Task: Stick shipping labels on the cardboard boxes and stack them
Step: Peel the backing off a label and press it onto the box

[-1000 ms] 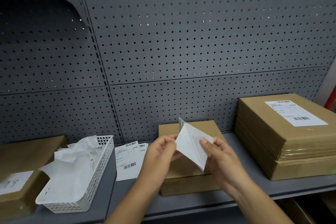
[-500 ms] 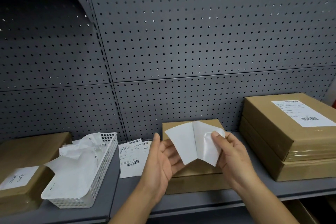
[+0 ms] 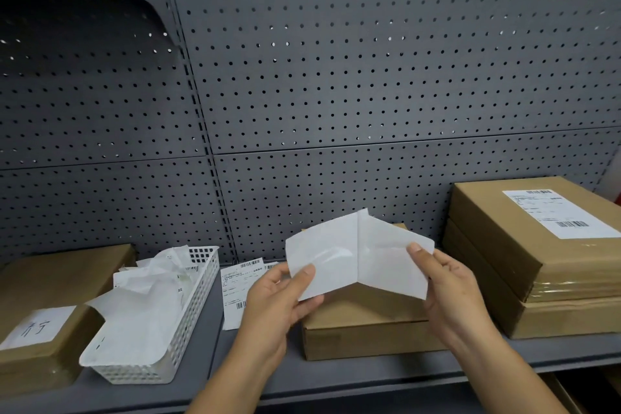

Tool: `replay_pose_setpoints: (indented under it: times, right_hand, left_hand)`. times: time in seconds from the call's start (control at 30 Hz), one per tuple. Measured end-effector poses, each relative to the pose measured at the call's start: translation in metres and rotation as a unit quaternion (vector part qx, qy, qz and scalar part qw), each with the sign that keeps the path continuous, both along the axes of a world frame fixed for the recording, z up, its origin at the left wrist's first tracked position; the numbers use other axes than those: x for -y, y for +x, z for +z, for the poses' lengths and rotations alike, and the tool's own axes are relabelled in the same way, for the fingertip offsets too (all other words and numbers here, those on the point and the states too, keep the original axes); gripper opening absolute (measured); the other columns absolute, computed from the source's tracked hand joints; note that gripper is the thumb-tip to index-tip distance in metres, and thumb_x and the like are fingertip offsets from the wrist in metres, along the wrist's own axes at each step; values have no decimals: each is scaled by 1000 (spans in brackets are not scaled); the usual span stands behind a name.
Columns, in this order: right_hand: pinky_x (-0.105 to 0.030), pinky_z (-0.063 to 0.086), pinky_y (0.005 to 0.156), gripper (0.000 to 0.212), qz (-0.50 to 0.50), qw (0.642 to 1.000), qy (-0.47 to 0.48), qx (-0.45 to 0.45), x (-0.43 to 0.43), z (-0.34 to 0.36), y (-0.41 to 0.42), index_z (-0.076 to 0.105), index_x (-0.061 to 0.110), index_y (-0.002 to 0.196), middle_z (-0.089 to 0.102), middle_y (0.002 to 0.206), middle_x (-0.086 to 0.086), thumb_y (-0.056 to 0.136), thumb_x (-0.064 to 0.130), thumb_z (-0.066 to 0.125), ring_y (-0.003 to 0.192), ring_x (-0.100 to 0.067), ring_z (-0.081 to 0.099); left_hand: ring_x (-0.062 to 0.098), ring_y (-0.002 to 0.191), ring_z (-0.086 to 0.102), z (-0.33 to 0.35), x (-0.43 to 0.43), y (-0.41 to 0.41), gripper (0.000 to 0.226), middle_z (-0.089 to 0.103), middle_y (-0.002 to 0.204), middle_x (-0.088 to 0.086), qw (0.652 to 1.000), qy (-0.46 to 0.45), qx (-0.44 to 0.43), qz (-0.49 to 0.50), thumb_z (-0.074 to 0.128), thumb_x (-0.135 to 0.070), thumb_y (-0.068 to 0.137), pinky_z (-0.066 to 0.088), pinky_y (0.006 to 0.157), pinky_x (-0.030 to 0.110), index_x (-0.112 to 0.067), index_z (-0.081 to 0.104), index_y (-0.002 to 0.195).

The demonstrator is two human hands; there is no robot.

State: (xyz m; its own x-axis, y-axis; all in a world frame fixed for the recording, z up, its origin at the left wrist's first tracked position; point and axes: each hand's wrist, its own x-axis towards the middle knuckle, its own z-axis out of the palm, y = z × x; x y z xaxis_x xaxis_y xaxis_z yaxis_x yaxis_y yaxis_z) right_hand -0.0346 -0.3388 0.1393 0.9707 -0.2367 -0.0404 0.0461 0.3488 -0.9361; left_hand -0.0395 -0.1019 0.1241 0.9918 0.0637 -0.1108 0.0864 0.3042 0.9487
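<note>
A grey pegboard fills the back from nine to three o'clock. At seven o'clock a white basket sits on the grey shelf, holding crumpled white paper.

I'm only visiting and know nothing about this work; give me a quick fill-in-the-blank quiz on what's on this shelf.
The left hand and right hand each pinch one white ____.
The right-hand stack holds ____ boxes.
Crumpled paper sits in a ____ basket.
The middle box shows ____ label on its visible faces.
Missing: label sheet; two; white; no.
</note>
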Motion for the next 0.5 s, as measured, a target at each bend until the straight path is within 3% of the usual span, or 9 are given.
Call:
replay_pose_setpoints:
  times: [0.17,0.33,0.5]
  right_hand:
    - [-38,57,79,17,-20,1000,7,-20,18,3,1,74,4,104,81,97,-13,98,18,66,82,-23,77]
    - [-41,52,80,11,-68,997,15,-17,43,6,6,72,11,103,74,105,-13,98,17,65,89,-26,68]
    - [-36,53,72,13,-91,996,-10,14,44,2,2,71,18,107,73,102,-6,101,27,63,85,-19,69]
  left_hand:
    - [21,106,76,2,-35,-1,22,81,109,3,999,38,-7,26,71,-16,95,59,96,42,-11,72,117]
    - [8,94,77,-1,-64,-3,21,81,110,0,998,20,-9,63,67,-13,98,59,90,38,-12,72,118]
    - [18,112,73,-4,-73,-13,23,79,115,0,994,15,14,105,66,-14,99,57,98,43,-13,72,122]
